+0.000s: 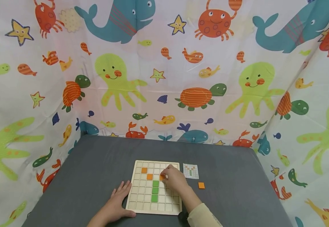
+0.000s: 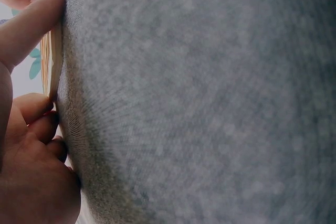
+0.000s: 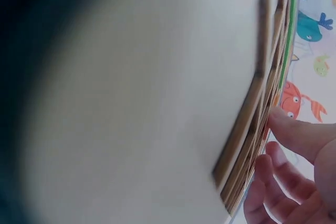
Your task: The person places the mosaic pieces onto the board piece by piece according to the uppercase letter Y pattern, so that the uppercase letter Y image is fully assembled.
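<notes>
A square wooden grid board (image 1: 140, 206) lies on the grey table. Three green square tiles (image 1: 155, 190) form a column in it, with one orange tile (image 1: 149, 177) up and left of them and another orange tile (image 1: 144, 170) further out. My right hand (image 1: 173, 177) reaches over the board's right half and pinches an orange square tile (image 1: 161, 177) low at the grid; its fingers partly cover the tile. At the board's near left corner, my left hand (image 1: 116, 201) rests with fingers along the left edge and thumb (image 2: 44, 11) against the near edge.
A small pattern card (image 1: 191, 171) with a coloured grid lies right of the board. Just below the card sits a loose orange tile (image 1: 201, 185). A curtain printed with sea animals (image 1: 164, 104) encloses the table's back and sides.
</notes>
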`<state>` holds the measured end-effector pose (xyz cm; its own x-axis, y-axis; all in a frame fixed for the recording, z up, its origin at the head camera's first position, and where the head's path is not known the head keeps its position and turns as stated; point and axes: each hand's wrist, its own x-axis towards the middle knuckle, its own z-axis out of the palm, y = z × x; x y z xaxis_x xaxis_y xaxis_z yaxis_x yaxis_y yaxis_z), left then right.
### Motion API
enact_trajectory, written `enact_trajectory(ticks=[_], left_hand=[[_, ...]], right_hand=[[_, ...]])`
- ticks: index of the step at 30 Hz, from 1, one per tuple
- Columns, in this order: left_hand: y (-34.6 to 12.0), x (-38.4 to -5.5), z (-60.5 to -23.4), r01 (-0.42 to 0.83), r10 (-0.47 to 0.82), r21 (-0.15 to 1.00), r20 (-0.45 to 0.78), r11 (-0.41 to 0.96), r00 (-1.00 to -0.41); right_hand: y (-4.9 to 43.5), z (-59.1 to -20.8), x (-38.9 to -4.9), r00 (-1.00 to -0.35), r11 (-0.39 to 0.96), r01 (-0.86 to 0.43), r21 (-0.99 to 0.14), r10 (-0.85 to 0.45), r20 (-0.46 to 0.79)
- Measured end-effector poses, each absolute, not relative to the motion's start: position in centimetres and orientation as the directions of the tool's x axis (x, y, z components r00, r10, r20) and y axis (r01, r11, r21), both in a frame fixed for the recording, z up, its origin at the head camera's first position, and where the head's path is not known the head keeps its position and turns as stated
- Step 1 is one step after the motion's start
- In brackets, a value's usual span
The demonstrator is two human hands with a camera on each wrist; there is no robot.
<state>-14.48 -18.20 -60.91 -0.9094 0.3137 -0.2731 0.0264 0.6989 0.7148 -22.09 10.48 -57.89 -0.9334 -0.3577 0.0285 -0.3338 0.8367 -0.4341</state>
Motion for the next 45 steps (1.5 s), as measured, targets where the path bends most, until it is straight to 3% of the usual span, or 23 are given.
enact_trajectory(ticks=[5, 16, 45], left_hand=[[-18.2, -14.4, -61.0, 0.029, 0.315, 0.715, -0.271, 0.699, -0.910], [-18.5, -14.0, -61.6, 0.023, 0.329, 0.731, -0.278, 0.682, -0.903], [-18.5, -14.6, -61.2, 0.023, 0.351, 0.750, -0.281, 0.661, -0.893]], right_hand=[[10.6, -58.1, -22.0, -0.938, 0.817, -0.314, -0.484, -0.345, 0.026], [13.0, -57.1, -21.0, -0.950, 0.654, -0.270, -0.707, -0.302, 0.084], [21.7, -57.1, -19.4, -0.975, 0.719, -0.161, -0.676, -0.010, 0.221]])
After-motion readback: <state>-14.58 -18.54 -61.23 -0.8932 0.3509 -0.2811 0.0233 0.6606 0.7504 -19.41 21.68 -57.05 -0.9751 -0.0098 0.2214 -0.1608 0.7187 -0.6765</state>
